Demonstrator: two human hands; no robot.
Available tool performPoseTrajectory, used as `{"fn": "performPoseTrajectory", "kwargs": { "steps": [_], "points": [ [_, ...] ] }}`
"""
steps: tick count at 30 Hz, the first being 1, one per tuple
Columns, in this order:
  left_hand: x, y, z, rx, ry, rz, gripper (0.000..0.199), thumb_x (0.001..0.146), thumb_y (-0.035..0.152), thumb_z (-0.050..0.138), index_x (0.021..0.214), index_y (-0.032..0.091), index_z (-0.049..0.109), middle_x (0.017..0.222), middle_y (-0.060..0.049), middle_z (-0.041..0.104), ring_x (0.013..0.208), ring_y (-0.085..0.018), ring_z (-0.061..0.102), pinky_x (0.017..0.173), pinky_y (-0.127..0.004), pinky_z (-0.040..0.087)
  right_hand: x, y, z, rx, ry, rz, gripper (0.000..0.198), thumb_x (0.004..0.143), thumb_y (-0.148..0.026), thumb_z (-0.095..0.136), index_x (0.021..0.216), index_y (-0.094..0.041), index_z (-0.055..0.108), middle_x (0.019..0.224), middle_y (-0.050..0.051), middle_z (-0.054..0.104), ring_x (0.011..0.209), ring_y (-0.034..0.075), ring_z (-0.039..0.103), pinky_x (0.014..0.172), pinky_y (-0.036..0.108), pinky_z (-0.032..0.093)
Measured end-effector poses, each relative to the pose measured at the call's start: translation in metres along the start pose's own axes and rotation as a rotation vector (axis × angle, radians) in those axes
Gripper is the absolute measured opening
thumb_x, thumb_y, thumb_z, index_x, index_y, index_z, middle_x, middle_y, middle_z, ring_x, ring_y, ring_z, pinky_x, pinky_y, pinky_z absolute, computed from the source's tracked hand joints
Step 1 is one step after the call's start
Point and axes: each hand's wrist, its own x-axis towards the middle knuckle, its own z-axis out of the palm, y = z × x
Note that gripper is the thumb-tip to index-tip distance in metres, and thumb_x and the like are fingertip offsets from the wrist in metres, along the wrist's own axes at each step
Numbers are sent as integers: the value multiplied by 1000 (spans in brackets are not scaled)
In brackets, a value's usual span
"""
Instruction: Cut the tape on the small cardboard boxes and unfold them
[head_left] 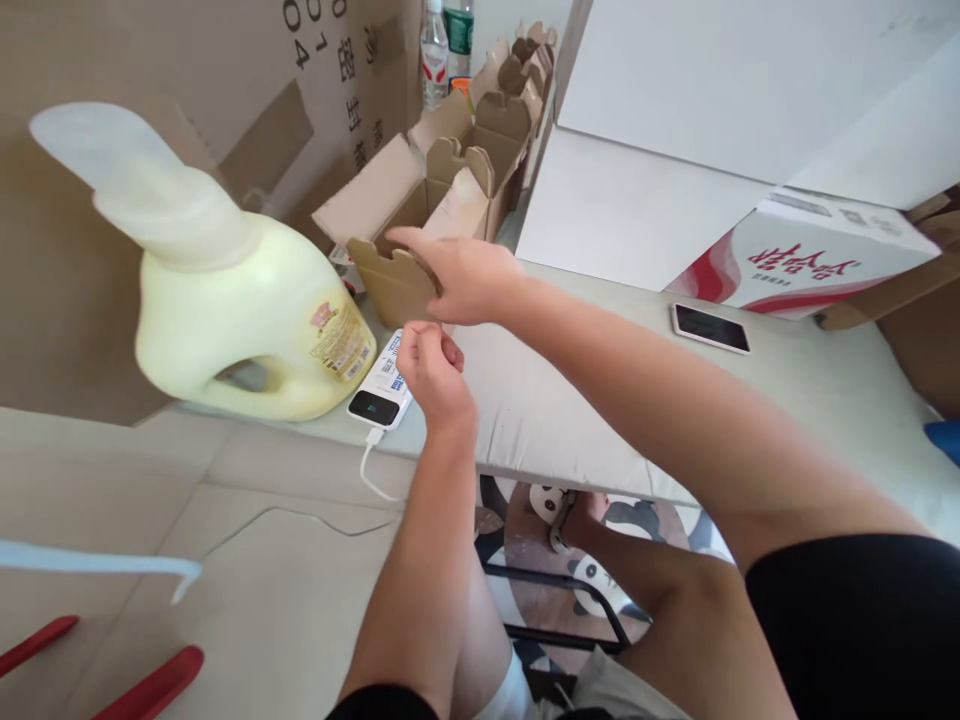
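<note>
My right hand [469, 277] reaches over the nearest open cardboard box [394, 285], with the index finger stretched across its front edge and the thumb lower and apart. The other fingers are partly hidden. Just below it, my left hand [436, 368] is closed with curled fingers; whether anything lies inside them is hidden. Its wrist is beside a white power bank [375, 405] with a dark display, which lies on the bench and has a white cable [373, 450] plugged into its near end.
A large pale-yellow jug [240, 310] stands at the left against a big carton [225, 60]. More small open boxes [499, 125] line up behind, near a water bottle [434, 60]. A phone [710, 328] lies on the covered bench [570, 400], by a white-and-red box [802, 255].
</note>
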Motion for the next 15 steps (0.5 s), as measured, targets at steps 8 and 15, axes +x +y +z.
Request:
{"fn": "performPoseTrajectory", "kwargs": {
  "steps": [8, 15],
  "points": [
    [2, 3, -8, -3, 96, 260, 19, 74, 18, 52, 60, 21, 40, 48, 7, 31, 44, -8, 32, 48, -24, 25, -28, 35, 3, -21, 302, 172, 16, 90, -29, 52, 79, -21, 60, 74, 6, 63, 71, 22, 58, 68, 34, 38],
    [6, -3, -14, 1, 117, 354, 20, 78, 21, 51, 62, 22, 39, 53, 4, 35, 52, -12, 39, 57, -27, 31, -134, 87, 17, 366, 804, 247, 19, 82, -32, 58, 67, -22, 52, 62, -1, 53, 59, 14, 46, 62, 30, 35]
  ]
}}
